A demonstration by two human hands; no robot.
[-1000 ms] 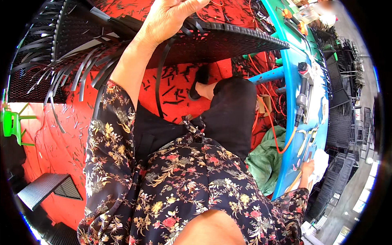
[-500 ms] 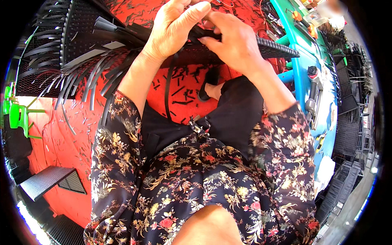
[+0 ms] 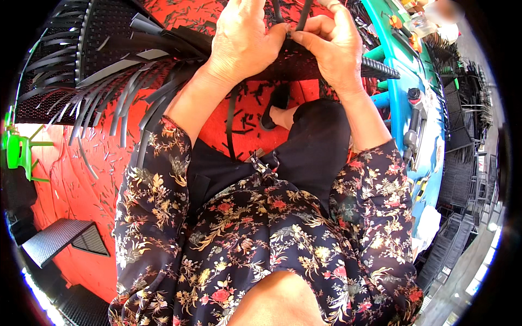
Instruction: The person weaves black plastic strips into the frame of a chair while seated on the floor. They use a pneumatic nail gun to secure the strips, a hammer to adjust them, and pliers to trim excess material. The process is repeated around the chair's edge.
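Head view: right hand (image 3: pixel 340 51) pinches a black strip (image 3: pixel 306 13) (long axis pointing up-frame, leaning right); left hand (image 3: pixel 244 46), grip unclear.

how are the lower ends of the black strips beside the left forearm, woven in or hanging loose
Hanging loose: the black strips fan out, their lower ends dangling above the red floor.

Long, flat plastic-looking strips (image 3: pixel 126 100) are black with greyish sheen; the flat woven panel (image 3: pixel 111 24) is black, finely basket-patterned. The person's loose fabric blouse (image 3: pixel 272 223) is black, flowered red, cream and yellow. The floor covering (image 3: pixel 76 201) is red, the smooth-topped desk (image 3: pixel 399 103) blue, greener toward its far edge.
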